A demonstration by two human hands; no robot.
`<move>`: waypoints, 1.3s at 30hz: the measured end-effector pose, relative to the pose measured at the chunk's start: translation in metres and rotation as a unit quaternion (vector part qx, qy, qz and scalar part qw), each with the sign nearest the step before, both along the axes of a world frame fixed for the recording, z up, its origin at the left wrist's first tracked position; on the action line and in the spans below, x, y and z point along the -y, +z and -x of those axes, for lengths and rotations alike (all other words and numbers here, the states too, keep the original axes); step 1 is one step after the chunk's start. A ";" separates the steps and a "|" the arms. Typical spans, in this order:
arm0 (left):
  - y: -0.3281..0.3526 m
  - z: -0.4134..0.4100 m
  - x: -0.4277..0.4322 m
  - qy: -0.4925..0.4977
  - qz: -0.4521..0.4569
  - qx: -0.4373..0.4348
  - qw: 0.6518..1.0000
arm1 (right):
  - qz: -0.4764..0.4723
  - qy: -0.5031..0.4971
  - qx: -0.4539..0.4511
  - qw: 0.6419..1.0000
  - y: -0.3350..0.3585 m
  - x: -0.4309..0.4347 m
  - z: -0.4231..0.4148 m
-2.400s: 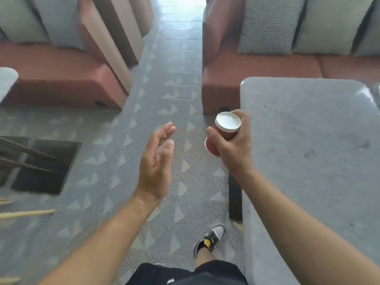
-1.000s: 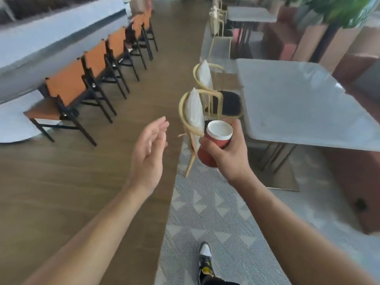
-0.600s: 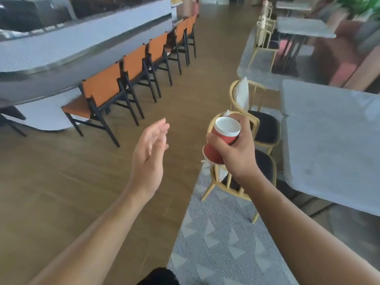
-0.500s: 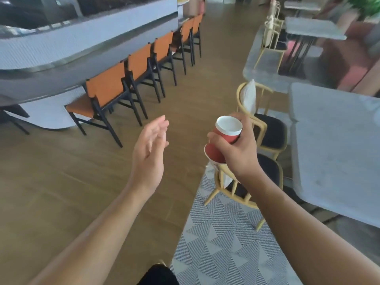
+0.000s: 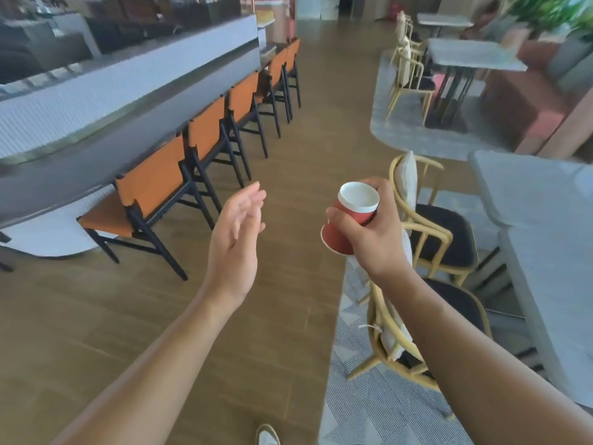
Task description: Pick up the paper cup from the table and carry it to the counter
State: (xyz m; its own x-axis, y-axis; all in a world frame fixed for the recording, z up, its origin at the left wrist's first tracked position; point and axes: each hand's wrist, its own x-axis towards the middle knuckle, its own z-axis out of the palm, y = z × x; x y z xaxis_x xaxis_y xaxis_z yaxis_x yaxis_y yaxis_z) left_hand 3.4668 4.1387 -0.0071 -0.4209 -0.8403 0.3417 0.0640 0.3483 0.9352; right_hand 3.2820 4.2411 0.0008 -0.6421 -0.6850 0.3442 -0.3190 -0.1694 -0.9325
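Right now the right hand [image 5: 373,239] grips a red paper cup [image 5: 348,220], fingers and thumb curled round its body w/ the thumb across the near side. Cup is tilted, white bottom up and toward the camera, open end down-left (it looks upside down). Just left of the grip, apart from the cup, the left hand [image 5: 236,239] hovers w/ fingers straight and relaxed, palm facing the cup, holding nothing. Below and right of the grip are two wooden chairs [image 5: 439,239] w/ dark seats, on a patterned rug [image 5: 369,412]. Further right is a grey table [image 5: 545,252]. Well left of the hands, orange chairs [image 5: 154,194] line a long counter [image 5: 96,133] on the wood floor [image 5: 96,332].
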 end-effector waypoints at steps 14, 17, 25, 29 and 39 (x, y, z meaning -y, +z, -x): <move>-0.008 0.098 0.200 -0.032 0.000 0.015 0.999 | 0.008 -0.035 0.006 0.999 -0.013 0.189 0.094; -0.012 0.140 0.251 -0.039 0.001 0.016 0.999 | 0.011 -0.042 0.006 0.999 -0.018 0.237 0.136; -0.001 0.284 0.386 -0.040 0.008 0.011 0.999 | -0.002 -0.059 -0.005 0.998 -0.006 0.371 0.272; 0.006 0.340 0.441 -0.046 0.011 0.007 0.999 | -0.011 -0.059 -0.022 0.998 0.004 0.427 0.326; 0.000 0.452 0.590 -0.052 0.004 -0.026 0.998 | -0.019 -0.062 -0.023 0.998 -0.002 0.566 0.437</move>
